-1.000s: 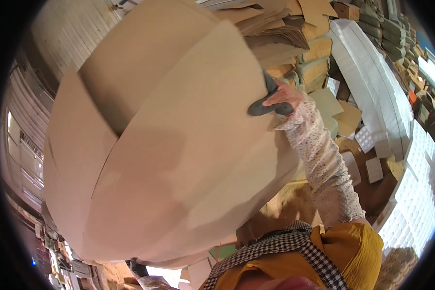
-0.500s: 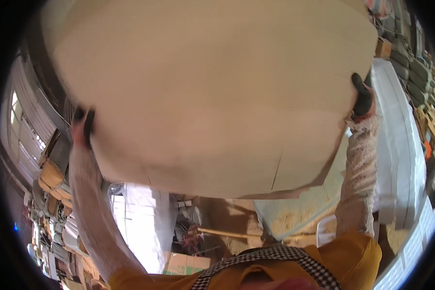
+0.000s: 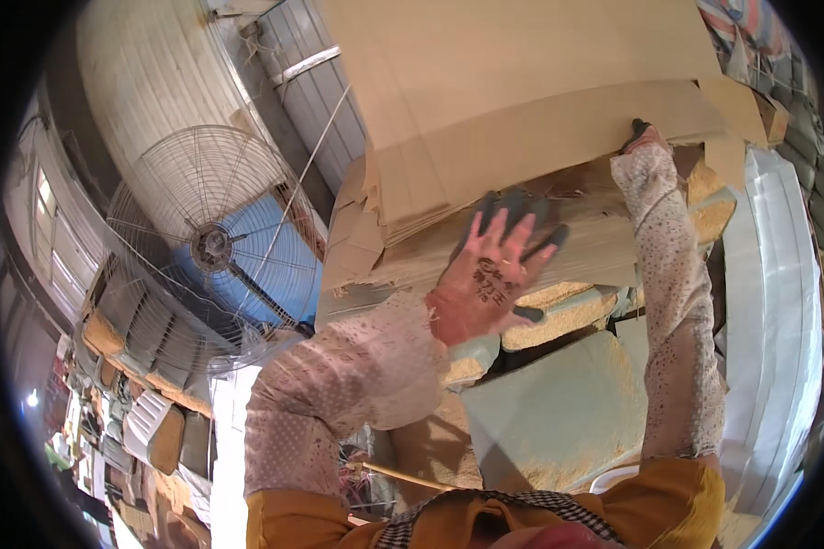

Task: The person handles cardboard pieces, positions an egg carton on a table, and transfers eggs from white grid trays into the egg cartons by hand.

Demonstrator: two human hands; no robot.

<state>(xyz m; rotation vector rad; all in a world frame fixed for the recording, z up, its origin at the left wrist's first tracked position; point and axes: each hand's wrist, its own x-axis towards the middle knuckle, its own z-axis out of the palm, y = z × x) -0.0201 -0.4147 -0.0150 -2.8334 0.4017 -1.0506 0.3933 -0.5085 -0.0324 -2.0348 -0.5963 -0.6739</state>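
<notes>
A large brown cardboard sheet [image 3: 540,55] lies on top of a stack across the far middle, its near edge bowed and facing me. My right hand [image 3: 647,139], in a red glove with dark fingertips, is closed on that near edge, thumb on top. My left hand [image 3: 494,274], in a matching glove with dark writing on its back, is held in front of the stack. Its fingers are spread just below the cardboard edge, with nothing held; whether the fingertips touch the stack I cannot tell. Spotted pale sleeves cover both forearms.
A large wire-caged fan [image 3: 212,249] stands at the left. Pale green slabs [image 3: 558,403] with yellowish crumbly edges lie below the stack. A long white wrapped bundle [image 3: 771,293] runs along the right. More grey-green slabs [image 3: 137,316] are piled at the left.
The cardboard sheet, held up between both hands, has moved away onto the stack, uncovering the fan. My left hand has let go and moved right to the middle; my right hand stays at the sheet.
</notes>
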